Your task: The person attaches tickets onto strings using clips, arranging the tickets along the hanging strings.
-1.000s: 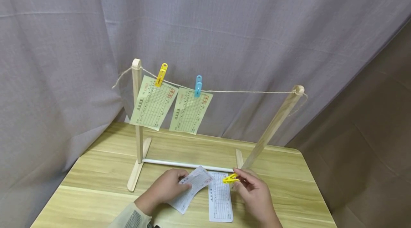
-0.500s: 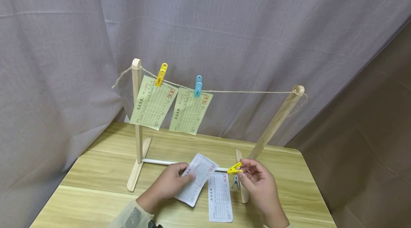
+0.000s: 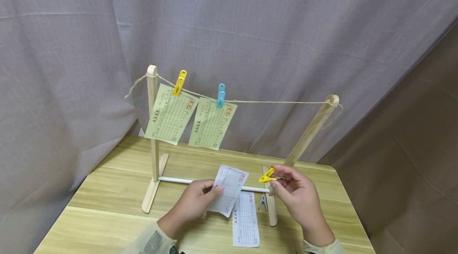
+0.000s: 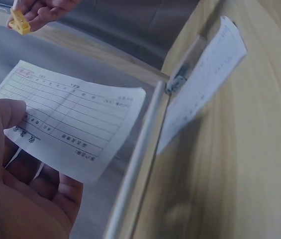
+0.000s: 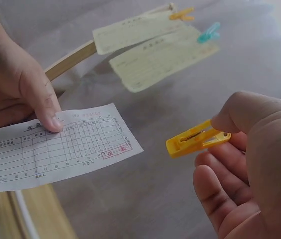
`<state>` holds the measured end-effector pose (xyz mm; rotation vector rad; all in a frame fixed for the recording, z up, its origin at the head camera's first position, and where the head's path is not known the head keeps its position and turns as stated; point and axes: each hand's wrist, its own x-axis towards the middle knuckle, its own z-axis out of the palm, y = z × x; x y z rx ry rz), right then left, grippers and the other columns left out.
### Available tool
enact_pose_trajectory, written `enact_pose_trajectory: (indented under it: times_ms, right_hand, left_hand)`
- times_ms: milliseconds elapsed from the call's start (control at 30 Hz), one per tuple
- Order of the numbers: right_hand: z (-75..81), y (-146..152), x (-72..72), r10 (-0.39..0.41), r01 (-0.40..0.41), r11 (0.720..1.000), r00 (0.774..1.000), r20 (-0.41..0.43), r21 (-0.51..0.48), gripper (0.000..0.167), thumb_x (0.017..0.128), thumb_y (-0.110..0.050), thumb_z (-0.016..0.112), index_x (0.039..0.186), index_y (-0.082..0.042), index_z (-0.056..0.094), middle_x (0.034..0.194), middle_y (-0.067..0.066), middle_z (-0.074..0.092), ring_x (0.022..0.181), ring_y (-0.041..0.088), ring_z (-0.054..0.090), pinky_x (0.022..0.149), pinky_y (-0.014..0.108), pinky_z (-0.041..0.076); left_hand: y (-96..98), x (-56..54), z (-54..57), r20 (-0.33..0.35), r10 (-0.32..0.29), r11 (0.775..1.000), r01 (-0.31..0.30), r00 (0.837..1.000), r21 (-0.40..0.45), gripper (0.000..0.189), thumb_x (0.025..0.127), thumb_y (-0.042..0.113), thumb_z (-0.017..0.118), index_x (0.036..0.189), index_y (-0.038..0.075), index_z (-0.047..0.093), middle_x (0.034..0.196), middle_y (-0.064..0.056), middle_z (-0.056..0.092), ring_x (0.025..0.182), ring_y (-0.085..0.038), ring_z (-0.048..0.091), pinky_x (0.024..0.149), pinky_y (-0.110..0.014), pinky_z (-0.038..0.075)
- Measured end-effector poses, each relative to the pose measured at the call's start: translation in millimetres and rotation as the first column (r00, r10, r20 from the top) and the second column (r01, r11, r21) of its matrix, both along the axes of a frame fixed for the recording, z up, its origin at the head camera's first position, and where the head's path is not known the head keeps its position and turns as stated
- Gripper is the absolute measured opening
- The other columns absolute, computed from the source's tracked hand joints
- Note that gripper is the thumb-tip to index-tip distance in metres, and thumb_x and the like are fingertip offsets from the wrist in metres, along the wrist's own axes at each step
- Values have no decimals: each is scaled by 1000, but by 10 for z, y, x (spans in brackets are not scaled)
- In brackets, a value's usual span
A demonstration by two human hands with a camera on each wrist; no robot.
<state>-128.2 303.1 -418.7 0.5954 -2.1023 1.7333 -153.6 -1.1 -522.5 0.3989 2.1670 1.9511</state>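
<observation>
My left hand [image 3: 195, 202] pinches a white receipt slip [image 3: 230, 184] between thumb and fingers, above the table. The slip's printed grid and red stamp box show in the right wrist view. To the right, my right hand [image 3: 298, 196] holds a yellow clothespin [image 3: 267, 175] by its handle end. That clothespin [image 5: 195, 140] grips nothing. Two green slips hang from the twine line [image 3: 282, 102]: the left one [image 3: 171, 115] under a yellow clothespin [image 3: 179, 83], the other [image 3: 212, 123] under a blue clothespin [image 3: 221, 95].
A second white slip [image 3: 245, 226] lies on the wooden table [image 3: 107, 206], beside a grey clothespin [image 3: 262, 202]. The stand has a left post [image 3: 155, 158], a leaning right post [image 3: 307, 136] and a white crossbar [image 3: 175, 180]. A grey curtain [image 3: 229, 27] hangs behind.
Both hands have risen and moved to the right, carrying the white slip and the yellow clothespin. The grey clothespin on the table has come into sight. The hanging slips have stayed put.
</observation>
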Motion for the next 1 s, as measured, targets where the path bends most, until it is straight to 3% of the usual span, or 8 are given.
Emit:
enact_pose_trajectory:
  times_ms: [200, 433, 667, 1000]
  right_hand:
    - [245, -18, -23, -25, 26, 998, 1000, -15, 56, 41, 93, 22, 76, 132, 10, 73, 115, 7, 81, 100, 12, 78, 84, 20, 66]
    - [530, -77, -40, 22, -17, 995, 999, -42, 102, 41, 94, 22, 73, 134, 14, 70, 116, 4, 81, 104, 12, 79, 87, 20, 65]
    - [809, -82, -80, 42, -28, 981, 997, -72, 191, 42, 95, 19, 75, 135, 6, 73, 118, 3, 80, 105, 10, 78, 86, 20, 65]
    - [1095, -58, -154, 9, 12, 963, 997, -79, 269, 43, 96, 15, 79, 135, -2, 75, 110, 12, 79, 94, 11, 77, 73, 20, 64]
  left_hand:
    - [55, -38, 108, -1, -10, 999, 10, 1000, 36, 33, 111, 39, 73, 128, 12, 83, 120, -10, 85, 102, -19, 81, 85, -27, 67]
    - [93, -72, 319, -47, 19, 999, -18, 999, 26, 34, 111, 41, 73, 125, 12, 83, 115, -9, 86, 94, -18, 81, 80, -29, 68]
    - [121, -121, 556, -96, 82, 996, -84, 992, -12, 33, 109, 45, 73, 121, 16, 85, 109, -4, 86, 89, -17, 80, 77, -29, 67]
    - [185, -155, 806, -124, 126, 992, -128, 984, -9, 27, 109, 45, 74, 116, 21, 86, 102, 1, 86, 87, -15, 78, 75, -31, 66]
